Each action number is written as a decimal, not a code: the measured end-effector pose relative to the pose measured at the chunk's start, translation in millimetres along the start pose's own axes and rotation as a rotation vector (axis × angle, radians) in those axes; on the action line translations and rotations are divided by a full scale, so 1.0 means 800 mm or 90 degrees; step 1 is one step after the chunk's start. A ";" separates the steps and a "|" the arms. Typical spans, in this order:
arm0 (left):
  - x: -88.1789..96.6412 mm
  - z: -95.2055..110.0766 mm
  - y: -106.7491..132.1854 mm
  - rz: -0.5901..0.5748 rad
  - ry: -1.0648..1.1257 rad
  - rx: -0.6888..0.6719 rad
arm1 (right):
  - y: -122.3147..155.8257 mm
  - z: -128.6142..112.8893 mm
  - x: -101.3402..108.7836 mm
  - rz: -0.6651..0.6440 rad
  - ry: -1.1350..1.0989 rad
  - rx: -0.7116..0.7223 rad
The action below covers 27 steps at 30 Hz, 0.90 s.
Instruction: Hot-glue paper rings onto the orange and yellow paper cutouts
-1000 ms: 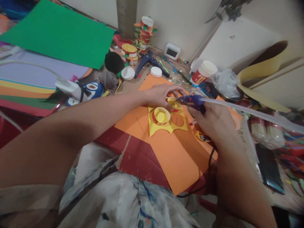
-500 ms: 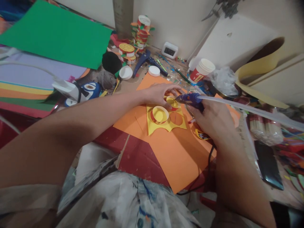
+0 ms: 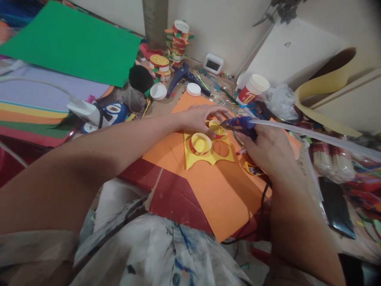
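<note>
My right hand (image 3: 264,147) is wrapped round a blue hot glue gun (image 3: 242,124), with a long clear glue stick (image 3: 312,137) running out of its back. The gun's tip is at a small ring cut from a paper cup (image 3: 216,128), which has yellow inside. Curled round that ring are the fingers of my left hand (image 3: 202,118). Closer to me, another paper cup ring (image 3: 200,144) rests on a yellow foam sheet (image 3: 195,159) with round cut-outs. Beneath lies an orange sheet (image 3: 226,194).
Stacked paper cups (image 3: 253,89) stand at the back right, near a white digital clock (image 3: 213,63). A blue cutter (image 3: 180,77) and a decorated ring tower (image 3: 180,41) are at the back. Coloured sheets, with a green sheet (image 3: 77,43) on top, fill the left. A black phone-like object (image 3: 336,206) lies right.
Hardly anything differs. Both hands, the glue gun and the cup rings keep their places; the whole view has shifted very slightly.
</note>
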<state>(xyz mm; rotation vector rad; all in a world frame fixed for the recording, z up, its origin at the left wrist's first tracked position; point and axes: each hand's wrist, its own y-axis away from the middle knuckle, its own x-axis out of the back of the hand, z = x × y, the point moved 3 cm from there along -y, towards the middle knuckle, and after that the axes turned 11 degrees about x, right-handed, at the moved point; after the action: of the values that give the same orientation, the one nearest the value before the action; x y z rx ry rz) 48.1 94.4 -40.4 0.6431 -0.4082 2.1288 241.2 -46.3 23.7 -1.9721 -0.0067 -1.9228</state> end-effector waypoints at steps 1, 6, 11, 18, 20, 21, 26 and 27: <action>0.000 0.000 0.000 0.002 -0.007 0.004 | 0.000 0.001 0.000 0.000 -0.003 0.003; -0.001 0.001 0.000 0.015 -0.034 0.030 | 0.001 0.007 0.003 0.006 -0.002 0.002; -0.001 0.002 -0.001 0.014 -0.045 0.049 | 0.000 0.002 0.000 0.004 -0.006 0.002; 0.000 0.002 -0.002 0.017 -0.055 0.037 | 0.002 -0.003 0.004 -0.026 0.025 -0.008; 0.000 0.003 -0.001 0.010 -0.054 0.028 | 0.003 -0.002 0.008 -0.034 0.036 -0.001; 0.001 0.004 -0.001 0.008 -0.056 0.024 | 0.003 -0.002 0.009 -0.036 0.040 0.004; 0.000 0.004 -0.001 0.021 -0.058 0.025 | 0.003 -0.003 0.006 -0.009 0.029 0.028; 0.000 0.004 -0.001 0.023 -0.057 0.028 | 0.003 -0.002 0.004 -0.004 0.026 0.027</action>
<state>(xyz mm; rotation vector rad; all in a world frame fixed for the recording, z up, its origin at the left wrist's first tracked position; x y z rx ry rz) 50.2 93.2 -37.9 0.7627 -0.4257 2.1536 240.2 -50.2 26.3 -1.9067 -0.0415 -1.9508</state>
